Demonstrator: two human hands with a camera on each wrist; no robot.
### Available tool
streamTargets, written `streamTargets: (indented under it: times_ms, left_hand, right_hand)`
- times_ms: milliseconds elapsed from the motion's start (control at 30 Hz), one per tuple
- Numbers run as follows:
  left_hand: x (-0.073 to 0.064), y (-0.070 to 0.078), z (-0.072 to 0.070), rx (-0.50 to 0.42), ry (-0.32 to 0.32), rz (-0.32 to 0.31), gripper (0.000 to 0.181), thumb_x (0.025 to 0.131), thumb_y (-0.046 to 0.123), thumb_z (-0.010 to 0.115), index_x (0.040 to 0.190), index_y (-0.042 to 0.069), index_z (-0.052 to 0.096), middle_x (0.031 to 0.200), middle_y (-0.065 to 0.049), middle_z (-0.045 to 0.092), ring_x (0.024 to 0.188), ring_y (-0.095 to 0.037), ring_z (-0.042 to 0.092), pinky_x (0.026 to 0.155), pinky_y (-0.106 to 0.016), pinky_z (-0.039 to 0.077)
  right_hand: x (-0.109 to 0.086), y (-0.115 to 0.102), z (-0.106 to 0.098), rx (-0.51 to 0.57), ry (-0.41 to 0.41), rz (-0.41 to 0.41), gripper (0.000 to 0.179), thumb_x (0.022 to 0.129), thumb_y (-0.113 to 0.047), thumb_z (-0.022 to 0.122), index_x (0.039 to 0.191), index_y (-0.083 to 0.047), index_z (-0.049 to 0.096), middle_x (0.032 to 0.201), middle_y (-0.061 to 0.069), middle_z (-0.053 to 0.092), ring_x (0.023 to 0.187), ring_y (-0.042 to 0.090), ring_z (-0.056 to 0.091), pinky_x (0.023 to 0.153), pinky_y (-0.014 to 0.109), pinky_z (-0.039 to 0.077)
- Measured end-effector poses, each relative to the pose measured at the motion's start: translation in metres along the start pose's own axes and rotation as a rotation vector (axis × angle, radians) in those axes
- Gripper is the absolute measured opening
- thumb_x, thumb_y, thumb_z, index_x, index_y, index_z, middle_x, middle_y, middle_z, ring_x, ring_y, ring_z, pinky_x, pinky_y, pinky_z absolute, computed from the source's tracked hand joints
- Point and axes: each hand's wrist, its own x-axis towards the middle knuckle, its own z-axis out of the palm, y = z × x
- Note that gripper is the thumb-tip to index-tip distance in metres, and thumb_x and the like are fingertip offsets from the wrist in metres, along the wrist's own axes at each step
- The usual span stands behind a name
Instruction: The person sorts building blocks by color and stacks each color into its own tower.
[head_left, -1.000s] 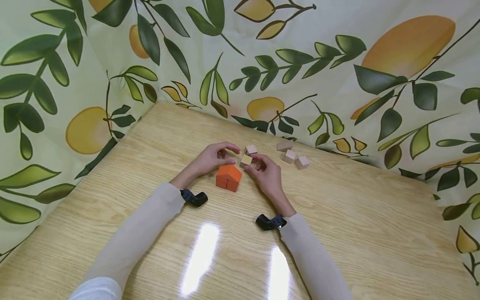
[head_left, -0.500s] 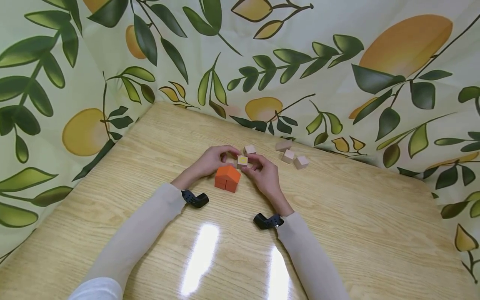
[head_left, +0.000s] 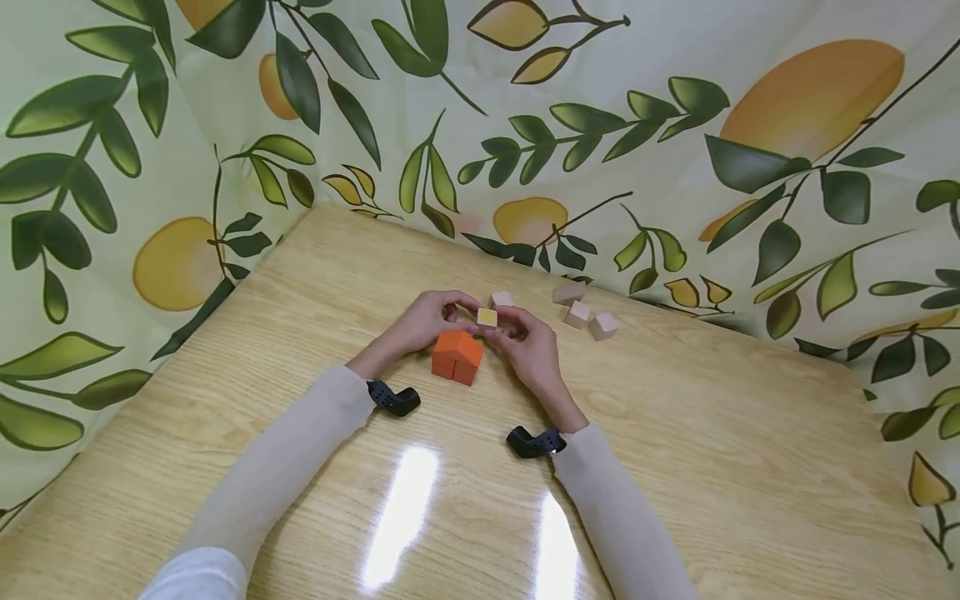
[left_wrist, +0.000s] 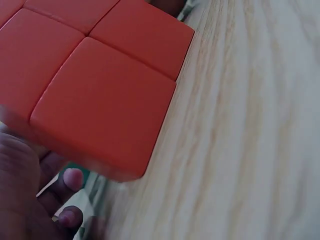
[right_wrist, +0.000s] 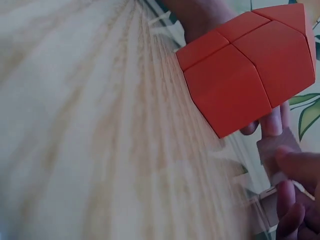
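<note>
Behind the orange block house (head_left: 457, 357), both hands hold a small wooden cube (head_left: 487, 317) with a yellow mark on top. My left hand (head_left: 426, 322) has thumb and forefinger at the cube's left side. From the right, my right hand (head_left: 534, 343) pinches it with thumb and forefinger. The right wrist view shows the cube (right_wrist: 278, 149) between fingertips of both hands, apart from the house (right_wrist: 245, 65). In the left wrist view the house (left_wrist: 100, 95) covers the cube, and a few left fingers (left_wrist: 65, 192) show below it.
A plain wooden cube (head_left: 501, 299) stands just behind the held one. Farther right are wooden pieces: a longer block (head_left: 569, 292) and two cubes, one left (head_left: 577, 313) and one right (head_left: 603, 326). The wooden table (head_left: 720, 433) meets a leaf-patterned cloth (head_left: 645, 50) at the back.
The marked cube has moved slightly left in my right hand, and is raised a little. My left fingers, apart from it at first, have come against its left side. The house stays put.
</note>
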Motion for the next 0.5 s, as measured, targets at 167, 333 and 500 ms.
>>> streamTargets:
  times_ms: [167,333,500]
  left_hand:
    - [-0.002,0.009,-0.008,0.007,-0.008,0.024,0.032,0.081,0.022,0.079,0.110,0.012,0.070,0.087,-0.003,0.063,0.071,-0.018,0.047,0.056,-0.025,0.034]
    - [-0.001,0.022,-0.019,0.028,-0.020,0.066,0.031,0.080,0.023,0.079,0.108,0.013,0.071,0.092,-0.005,0.065,0.073,-0.017,0.046,0.058,-0.027,0.033]
    - [0.000,0.039,-0.025,0.069,-0.027,0.132,0.031,0.081,0.022,0.079,0.110,0.013,0.070,0.099,-0.010,0.067,0.073,-0.018,0.046,0.059,-0.028,0.034]
  right_hand:
    - [-0.002,-0.006,-0.002,0.023,0.020,-0.042,0.035,0.082,-0.016,0.077,0.116,-0.012,0.069,0.094,0.003,0.066,0.077,0.016,0.058,0.059,0.023,0.041]
    - [-0.003,-0.018,-0.007,0.064,0.032,-0.054,0.035,0.083,-0.021,0.076,0.117,-0.015,0.068,0.099,-0.001,0.067,0.080,0.014,0.058,0.060,0.023,0.042]
    - [-0.006,-0.033,-0.015,0.085,0.060,-0.083,0.036,0.084,-0.024,0.076,0.117,-0.012,0.067,0.102,0.004,0.066,0.084,0.014,0.057,0.064,0.023,0.042]
